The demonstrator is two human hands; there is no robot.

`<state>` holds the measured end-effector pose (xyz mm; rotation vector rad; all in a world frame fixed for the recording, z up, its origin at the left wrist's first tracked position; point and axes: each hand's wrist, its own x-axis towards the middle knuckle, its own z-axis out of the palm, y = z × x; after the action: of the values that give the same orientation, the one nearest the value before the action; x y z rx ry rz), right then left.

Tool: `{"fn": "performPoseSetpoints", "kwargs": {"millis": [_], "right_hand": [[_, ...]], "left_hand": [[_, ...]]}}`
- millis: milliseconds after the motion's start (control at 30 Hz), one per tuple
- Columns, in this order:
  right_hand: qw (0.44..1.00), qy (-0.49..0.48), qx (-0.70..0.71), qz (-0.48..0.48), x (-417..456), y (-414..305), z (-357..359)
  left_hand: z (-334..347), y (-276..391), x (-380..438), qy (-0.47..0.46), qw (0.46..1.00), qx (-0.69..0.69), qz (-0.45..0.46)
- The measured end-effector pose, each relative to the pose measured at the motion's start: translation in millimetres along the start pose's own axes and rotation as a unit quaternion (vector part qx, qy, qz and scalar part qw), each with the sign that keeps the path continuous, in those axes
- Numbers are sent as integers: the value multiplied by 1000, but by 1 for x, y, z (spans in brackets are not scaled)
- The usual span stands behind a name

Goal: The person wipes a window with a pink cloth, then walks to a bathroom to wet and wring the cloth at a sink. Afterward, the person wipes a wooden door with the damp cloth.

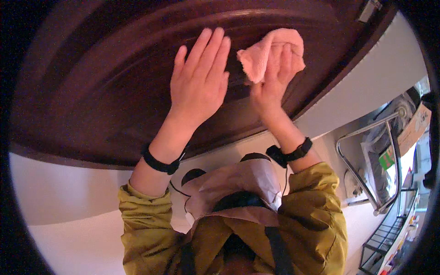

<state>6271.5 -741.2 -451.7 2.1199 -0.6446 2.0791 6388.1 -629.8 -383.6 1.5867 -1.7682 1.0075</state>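
Note:
A dark brown panelled wooden door [144, 89] stands before me, with curved mouldings along its face. My left hand [199, 82] is stretched out against or just over the door, back toward me and nothing in it; whether the palm touches cannot be told. To its right, my right hand [275, 79] has a pink terry cloth [263, 58] under and around its fingers, at the door's surface. Folds of the cloth hide some of the fingertips. Both wrists wear black bands, each with a thin cable.
At the door's upper right edge sits a metal fitting [369, 10]. White wall [361, 79] borders the door. On the right are a folded metal-framed item [369, 165], a cardboard piece [414, 130] and a black wire rack [385, 230]. Below me is a light floor.

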Motion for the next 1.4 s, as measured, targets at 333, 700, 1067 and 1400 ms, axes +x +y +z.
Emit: {"fn": "performPoseSetpoints", "kwargs": {"millis": [333,700,1067,1400], "right_hand": [[979,-137,-4,-154,-2,-44,13],[954,-151,81,-246,-15,-143,56],[913,-224,193,-280,6,-185,85],[934,-79,235,-259,31,-241,130]], "left_hand": [[-34,-51,-80,40,993,61,-95],[-53,-76,-129,88,980,48,-173],[-74,-101,-164,94,961,68,-252],[-96,-127,-193,178,940,39,-288]]}}
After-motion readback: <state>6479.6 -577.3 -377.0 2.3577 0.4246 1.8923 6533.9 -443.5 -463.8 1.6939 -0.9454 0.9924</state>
